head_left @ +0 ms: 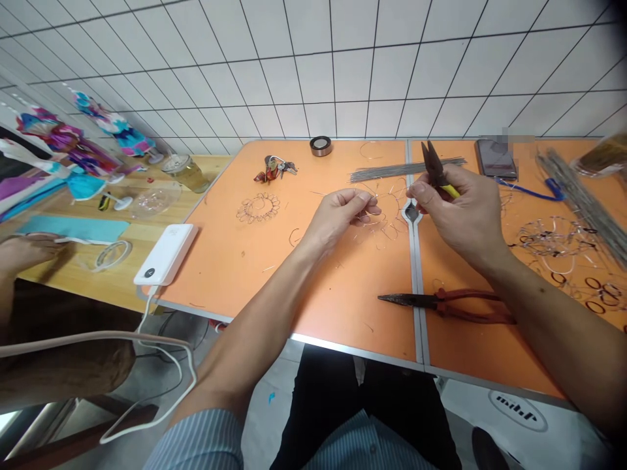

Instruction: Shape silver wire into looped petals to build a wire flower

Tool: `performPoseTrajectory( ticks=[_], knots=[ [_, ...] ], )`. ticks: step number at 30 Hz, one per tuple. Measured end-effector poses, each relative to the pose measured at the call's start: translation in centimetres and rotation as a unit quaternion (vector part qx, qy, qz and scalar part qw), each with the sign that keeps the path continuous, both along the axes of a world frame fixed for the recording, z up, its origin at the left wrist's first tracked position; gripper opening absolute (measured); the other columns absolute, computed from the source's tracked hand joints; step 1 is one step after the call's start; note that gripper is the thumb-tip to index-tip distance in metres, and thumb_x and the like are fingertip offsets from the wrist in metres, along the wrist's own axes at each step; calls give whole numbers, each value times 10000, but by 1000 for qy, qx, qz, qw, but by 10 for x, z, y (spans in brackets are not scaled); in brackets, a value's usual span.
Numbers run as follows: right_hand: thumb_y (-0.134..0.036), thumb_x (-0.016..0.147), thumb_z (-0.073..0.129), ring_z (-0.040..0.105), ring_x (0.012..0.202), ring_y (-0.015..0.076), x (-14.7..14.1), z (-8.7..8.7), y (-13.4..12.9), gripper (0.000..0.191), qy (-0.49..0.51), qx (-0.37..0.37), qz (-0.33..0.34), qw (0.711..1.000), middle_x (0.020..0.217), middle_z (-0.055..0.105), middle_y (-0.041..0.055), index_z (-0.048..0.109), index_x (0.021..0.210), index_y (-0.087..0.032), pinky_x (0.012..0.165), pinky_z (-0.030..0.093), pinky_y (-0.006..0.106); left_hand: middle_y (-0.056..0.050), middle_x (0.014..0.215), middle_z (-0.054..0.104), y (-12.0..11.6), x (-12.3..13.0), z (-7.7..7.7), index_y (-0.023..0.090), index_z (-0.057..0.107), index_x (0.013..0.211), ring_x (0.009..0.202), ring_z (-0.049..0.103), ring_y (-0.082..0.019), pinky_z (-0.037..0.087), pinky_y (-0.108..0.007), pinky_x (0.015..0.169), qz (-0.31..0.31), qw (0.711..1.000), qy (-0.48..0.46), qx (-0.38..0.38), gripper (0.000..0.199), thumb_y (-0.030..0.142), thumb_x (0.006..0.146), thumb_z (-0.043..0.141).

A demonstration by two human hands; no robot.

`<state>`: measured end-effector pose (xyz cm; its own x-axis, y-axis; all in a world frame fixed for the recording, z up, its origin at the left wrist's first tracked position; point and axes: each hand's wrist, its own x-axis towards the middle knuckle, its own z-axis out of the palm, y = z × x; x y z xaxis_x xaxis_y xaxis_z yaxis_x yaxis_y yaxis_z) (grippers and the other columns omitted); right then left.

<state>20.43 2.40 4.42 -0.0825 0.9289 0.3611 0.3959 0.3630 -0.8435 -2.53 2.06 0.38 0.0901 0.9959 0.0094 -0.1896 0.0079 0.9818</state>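
Observation:
Over the middle of the orange table, my left hand [339,215] pinches a thin wire piece [389,225] bent into loops. To its right, my right hand [458,205] is closed around small pliers [435,166] with yellow-edged handles, their dark jaws pointing up. Its thumb and forefinger meet near the right side of the wire piece; whether they also hold the wire is too small to tell. A looped wire ring [258,208] lies left of my left hand. Red-handled pliers [445,305] lie below my right hand, across the table's seam.
Straight wires [382,172], a tape roll [321,145], keys [277,168] and a phone [496,159] lie along the back. Wire coils [556,236] are at right. At left are a white power bank [166,254] and another person's hand [32,251].

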Motion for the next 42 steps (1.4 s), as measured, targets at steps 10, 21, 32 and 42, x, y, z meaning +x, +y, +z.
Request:
performPoseTrajectory(
  ticks=[10, 21, 32, 42],
  knots=[
    [-424, 1006, 834, 629, 818, 273, 4, 13, 4, 210, -28, -21, 0, 999, 878, 729, 54, 740, 859, -308, 804, 461, 442, -60, 878, 837, -5, 2, 3, 185, 843, 880, 746, 694, -117, 557, -262, 768, -91, 995, 34, 16, 380, 544, 941, 954],
    [-359, 986, 829, 717, 985, 321, 2, 25, 14, 43, -135, 57, 35, 989, 1010, 793, 68, 855, 998, -328, 811, 477, 429, -60, 791, 803, -4, -1, 2, 186, 807, 789, 701, 658, -126, 529, -281, 727, -86, 992, 77, 40, 416, 549, 857, 996],
    [-279, 1110, 706, 704, 1217, 396, -3, 26, 3, 184, -384, 149, 78, 908, 1328, 824, 119, 861, 1013, -298, 771, 421, 464, -55, 763, 802, -7, 1, 4, 177, 845, 807, 687, 658, -128, 521, -280, 716, -78, 990, 115, 34, 166, 270, 944, 854],
    [-317, 1139, 652, 685, 1189, 398, -3, 23, 2, 232, -424, 165, 64, 888, 1157, 836, 125, 820, 982, -289, 756, 417, 476, -72, 727, 816, -8, 2, 7, 159, 845, 795, 642, 702, -133, 548, -268, 668, -70, 992, 107, 23, 147, 185, 939, 825]
  ],
)
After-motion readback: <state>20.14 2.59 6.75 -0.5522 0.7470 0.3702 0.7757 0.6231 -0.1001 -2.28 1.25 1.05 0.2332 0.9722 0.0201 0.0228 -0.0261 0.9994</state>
